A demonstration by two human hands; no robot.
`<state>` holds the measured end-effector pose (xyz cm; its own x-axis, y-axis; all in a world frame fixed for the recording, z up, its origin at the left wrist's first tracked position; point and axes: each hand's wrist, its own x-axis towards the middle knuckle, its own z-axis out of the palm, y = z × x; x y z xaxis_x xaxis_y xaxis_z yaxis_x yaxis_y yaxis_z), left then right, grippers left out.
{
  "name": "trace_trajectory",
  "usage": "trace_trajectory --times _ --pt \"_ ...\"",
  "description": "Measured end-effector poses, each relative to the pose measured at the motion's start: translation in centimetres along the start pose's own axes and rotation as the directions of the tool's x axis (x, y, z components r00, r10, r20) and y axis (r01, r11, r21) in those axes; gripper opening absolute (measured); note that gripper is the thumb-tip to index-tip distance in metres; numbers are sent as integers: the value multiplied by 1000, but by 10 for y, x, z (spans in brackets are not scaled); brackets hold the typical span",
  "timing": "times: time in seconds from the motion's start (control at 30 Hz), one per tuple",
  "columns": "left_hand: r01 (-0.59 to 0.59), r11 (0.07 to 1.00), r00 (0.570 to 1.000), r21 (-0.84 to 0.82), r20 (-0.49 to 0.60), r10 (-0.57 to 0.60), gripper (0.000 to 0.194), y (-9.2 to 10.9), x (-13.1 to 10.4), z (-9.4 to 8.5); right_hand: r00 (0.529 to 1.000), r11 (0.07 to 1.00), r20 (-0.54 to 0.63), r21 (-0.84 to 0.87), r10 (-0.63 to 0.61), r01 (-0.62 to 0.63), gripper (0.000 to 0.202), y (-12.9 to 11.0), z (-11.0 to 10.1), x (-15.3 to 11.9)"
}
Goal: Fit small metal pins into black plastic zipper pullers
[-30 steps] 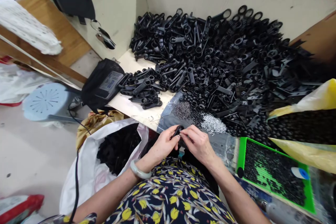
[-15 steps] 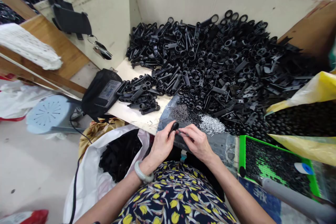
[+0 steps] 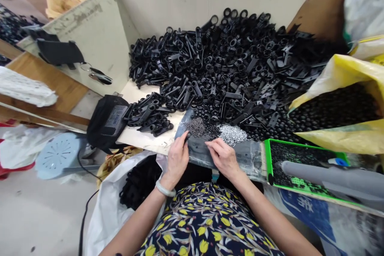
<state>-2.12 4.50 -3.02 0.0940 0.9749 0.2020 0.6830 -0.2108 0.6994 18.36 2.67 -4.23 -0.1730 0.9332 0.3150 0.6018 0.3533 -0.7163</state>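
Note:
My left hand (image 3: 177, 159), a pale bangle on its wrist, is closed around a small black plastic part (image 3: 188, 136), mostly hidden by the fingers. My right hand (image 3: 224, 157) is apart from it, thumb and fingertips pinched; whatever is between them is too small to make out. Both are over the dark front edge of the worktop (image 3: 204, 149). Just beyond the fingers lie a pile of small grey-brown metal pieces (image 3: 195, 127), some tiny black balls (image 3: 211, 130) and a heap of silvery pins (image 3: 233, 133).
A large heap of black plastic parts (image 3: 210, 64) fills the walled bench, with a smaller pile (image 3: 153, 116) at left by a black pouch (image 3: 106, 122). To the right are a green tray (image 3: 268, 160) and a yellow bag (image 3: 339, 144) of black balls. A white sack (image 3: 105, 216) hangs below.
The view has shifted to the right. My hands have moved apart; the right fingers have drawn away from the black part, and the left hand has turned, hiding more of it.

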Motion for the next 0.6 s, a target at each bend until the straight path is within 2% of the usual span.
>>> trace_trajectory --times 0.1,0.2,0.27,0.37,0.47,0.6 --pt "130 990 991 -48 -31 -132 35 3 3 -3 999 998 -34 67 9 -7 22 2 -2 1" --pt "202 978 979 54 26 -204 20 6 5 -7 1000 996 -5 87 -14 15 21 2 -2 2" --pt "132 984 983 119 112 -145 13 7 7 -9 999 997 41 81 -23 20 22 0 1 4" --pt "-20 990 974 138 225 -12 14 3 10 -10 996 999 86 17 27 -28 21 -7 6 8" --pt "-80 987 968 143 248 43 10 -6 12 -9 989 990 117 -118 93 -80 19 -16 12 14" --pt "-99 987 971 129 229 67 10 -16 9 -7 979 948 130 -299 156 -111 16 -27 19 16"
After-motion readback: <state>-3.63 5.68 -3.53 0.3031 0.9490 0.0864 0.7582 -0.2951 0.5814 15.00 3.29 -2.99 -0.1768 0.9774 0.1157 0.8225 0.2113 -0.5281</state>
